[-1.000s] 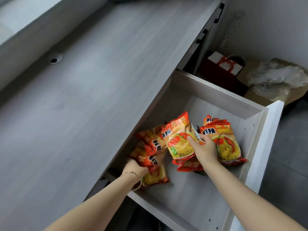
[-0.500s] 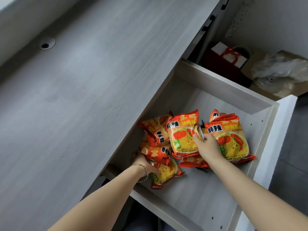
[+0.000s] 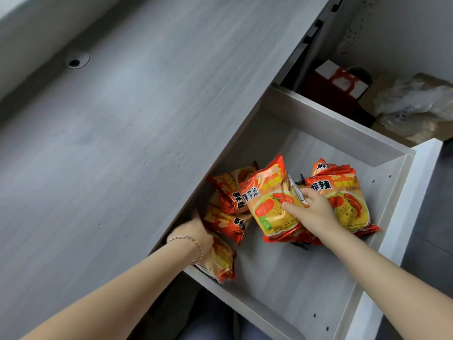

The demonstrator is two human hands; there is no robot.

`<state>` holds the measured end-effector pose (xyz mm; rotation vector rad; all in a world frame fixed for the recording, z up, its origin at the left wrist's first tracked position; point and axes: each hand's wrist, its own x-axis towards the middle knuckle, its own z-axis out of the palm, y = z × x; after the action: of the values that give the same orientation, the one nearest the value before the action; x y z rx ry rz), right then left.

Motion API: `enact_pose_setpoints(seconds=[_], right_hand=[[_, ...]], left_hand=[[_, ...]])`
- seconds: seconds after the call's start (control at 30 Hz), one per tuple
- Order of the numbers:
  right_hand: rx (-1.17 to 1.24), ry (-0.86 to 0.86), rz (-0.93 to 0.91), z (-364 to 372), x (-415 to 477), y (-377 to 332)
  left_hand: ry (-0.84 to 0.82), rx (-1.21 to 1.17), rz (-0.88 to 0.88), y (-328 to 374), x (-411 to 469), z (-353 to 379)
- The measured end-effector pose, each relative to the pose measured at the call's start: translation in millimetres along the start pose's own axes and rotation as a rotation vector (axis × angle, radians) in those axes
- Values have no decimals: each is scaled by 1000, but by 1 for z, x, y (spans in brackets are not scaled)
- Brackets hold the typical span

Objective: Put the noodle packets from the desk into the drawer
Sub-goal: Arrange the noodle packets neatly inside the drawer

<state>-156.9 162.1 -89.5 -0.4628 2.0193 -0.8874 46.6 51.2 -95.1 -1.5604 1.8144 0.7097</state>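
right hand [image 3: 316, 212] lies inside the open drawer [image 3: 289, 285] with its fingers [image 3: 290, 207] spread flat, resting on the front of the middle noodle packet [image 3: 269, 204]; it presses rather than grips, and that packet stands tilted, leaning over a red packet beneath it. just beside it on the right lies another noodle packet [image 3: 343, 200], flat on a packet under it, its printed face up. left hand [image 3: 196, 231] reaches in at the drawer's left side under the desk edge, a thin bracelet [image 3: 188, 241] on its wrist; its fingers are hidden behind the packets, so how far it is closed cannot be told, though it touches the left pile of noodle packets [image 3: 228, 209], which are heaped against one another, the nearest one [image 3: 220, 258] lying against the drawer's near wall. all the packets seen are in the drawer. grey wood-grain desk [image 3: 122, 119] runs along the left, with a round cable hole [image 3: 76, 61] in it. beyond the drawer, on the floor, sit a red gift bag [image 3: 338, 82] and a crumpled plastic bag [image 3: 416, 104].
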Motion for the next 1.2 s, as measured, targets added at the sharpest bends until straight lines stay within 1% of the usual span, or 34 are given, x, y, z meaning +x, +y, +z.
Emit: enact_pose_setpoints(seconds=[0.1,0.13,0.2,0.27,0.3,0.37,0.47,0.5,0.53,0.57,0.6,0.67,0.7,0.73,0.77,0.8,0.83,0.93,0.97,1.03,1.07,1.1,1.2], right_hand=[[-136,-181,-83,-4,-15,3],[-201,-252,-74,-4,-21,7],[-374,-371,-56,-2,-32,15],[-547,-448,-46,3,-37,26],[-591,-468,-28,6,-39,32],[-593,-468,31,14,-39,43],[-480,-453,164,32,-33,58],[-463,-459,185,40,-31,63],[-495,-459,192,49,-30,66],[-593,-449,191,58,-30,68],[-755,-418,179,66,-32,66],[-1073,-327,104,81,-40,55],[-1112,-294,26,89,-44,46],[-1056,-273,-64,97,-49,37],[-946,-257,-126,105,-51,27],[-813,-238,-130,111,-50,19],[-666,-225,-70,117,-45,13],[-190,-192,266,130,-17,5],[-56,-157,335,132,-9,5],[132,-75,384,134,7,6],[173,-46,373,134,13,4],[163,-30,340,133,19,3],[56,-76,250,129,32,-3]], left_hand=[[7,11,49,-15,-3,1],[19,9,75,-18,-5,3],[83,81,116,-23,-3,9],[57,92,157,-26,2,15],[29,96,193,-26,8,17],[32,184,237,-25,15,18],[76,199,158,-17,11,21],[159,253,168,-14,8,21],[220,285,201,-13,6,20],[244,311,236,-14,4,20],[253,328,247,-13,1,21],[209,272,225,-12,1,20],[172,265,240,-14,2,21],[136,248,245,-14,2,21],[114,226,236,-17,3,21],[94,208,228,-18,4,21],[70,190,212,-19,4,19],[8,162,165,-21,7,17],[6,171,156,-22,9,16],[11,224,160,-26,11,18],[14,237,174,-28,12,20],[10,229,182,-29,14,22],[-42,133,240,-30,22,29]])
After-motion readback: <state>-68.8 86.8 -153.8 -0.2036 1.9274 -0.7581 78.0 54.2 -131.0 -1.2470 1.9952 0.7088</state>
